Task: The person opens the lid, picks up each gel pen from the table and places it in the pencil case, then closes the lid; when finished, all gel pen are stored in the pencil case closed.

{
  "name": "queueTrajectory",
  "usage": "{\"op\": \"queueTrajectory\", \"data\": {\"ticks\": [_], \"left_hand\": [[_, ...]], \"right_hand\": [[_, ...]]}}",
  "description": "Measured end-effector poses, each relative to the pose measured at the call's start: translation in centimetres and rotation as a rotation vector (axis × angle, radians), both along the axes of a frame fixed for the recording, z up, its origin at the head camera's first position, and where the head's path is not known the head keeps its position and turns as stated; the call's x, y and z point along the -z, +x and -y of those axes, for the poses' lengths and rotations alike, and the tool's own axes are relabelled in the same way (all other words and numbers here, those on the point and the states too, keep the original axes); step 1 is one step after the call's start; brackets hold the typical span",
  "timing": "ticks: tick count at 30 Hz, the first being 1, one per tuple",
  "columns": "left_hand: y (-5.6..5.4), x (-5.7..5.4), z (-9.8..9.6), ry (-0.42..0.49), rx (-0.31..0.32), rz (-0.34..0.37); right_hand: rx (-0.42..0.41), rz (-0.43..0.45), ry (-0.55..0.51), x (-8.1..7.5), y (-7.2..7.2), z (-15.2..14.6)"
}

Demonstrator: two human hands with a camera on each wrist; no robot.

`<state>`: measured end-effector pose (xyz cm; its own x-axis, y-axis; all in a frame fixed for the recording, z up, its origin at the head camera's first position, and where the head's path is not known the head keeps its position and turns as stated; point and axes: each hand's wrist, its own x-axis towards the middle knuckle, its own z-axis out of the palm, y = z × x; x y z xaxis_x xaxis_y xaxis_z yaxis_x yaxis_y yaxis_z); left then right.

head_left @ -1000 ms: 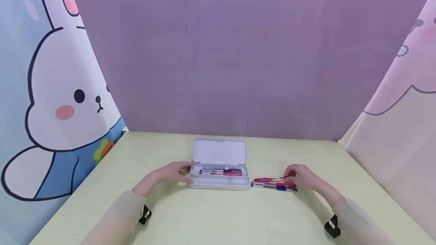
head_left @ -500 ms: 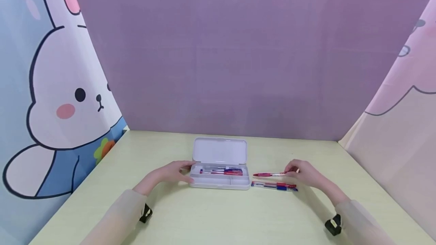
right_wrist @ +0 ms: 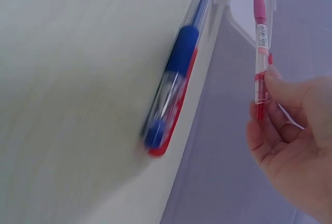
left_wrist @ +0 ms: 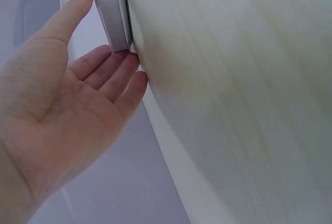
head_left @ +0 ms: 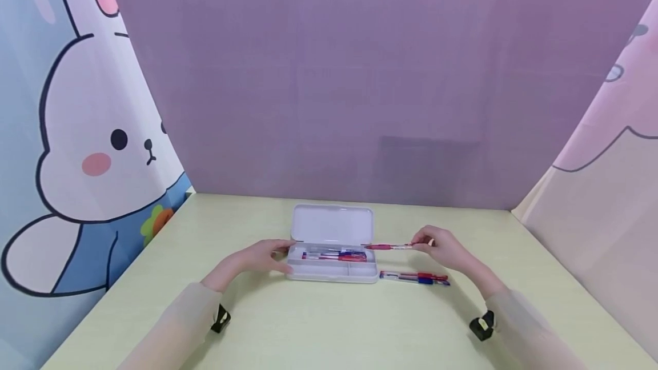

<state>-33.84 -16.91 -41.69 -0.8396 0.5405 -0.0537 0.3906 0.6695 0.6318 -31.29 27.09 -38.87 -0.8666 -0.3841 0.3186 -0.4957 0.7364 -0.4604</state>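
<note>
A white pencil case stands on the table with its lid raised. Several red and blue pens lie in its back compartment. At the case's left end, my left hand holds it between thumb and fingers; the left wrist view shows the thumb along one side. My right hand pinches a red pen near its rear end, raised off the table. The pen's pink grip end points left and overlaps the case's back right corner in the head view.
Right of the case, a blue pen and a red pen lie side by side on the pale table. A purple backdrop rises behind the table, with a cartoon rabbit cloth at the left.
My right hand has lifted the red pen away from the other pens and carried it up and left to the case. My left hand has stayed at the case.
</note>
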Motion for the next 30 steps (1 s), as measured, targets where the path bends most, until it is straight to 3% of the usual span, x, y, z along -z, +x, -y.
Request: {"op": "queueTrajectory", "data": {"ticks": [18, 30], "left_hand": [[0.1, 0.0, -0.1, -0.003, 0.015, 0.003], [0.1, -0.1, -0.2, -0.012, -0.002, 0.011]], "right_hand": [[-0.049, 0.064, -0.032, -0.7, -0.7, 6.3], [-0.105, 0.072, -0.021, -0.1, -2.2, 10.2]]}}
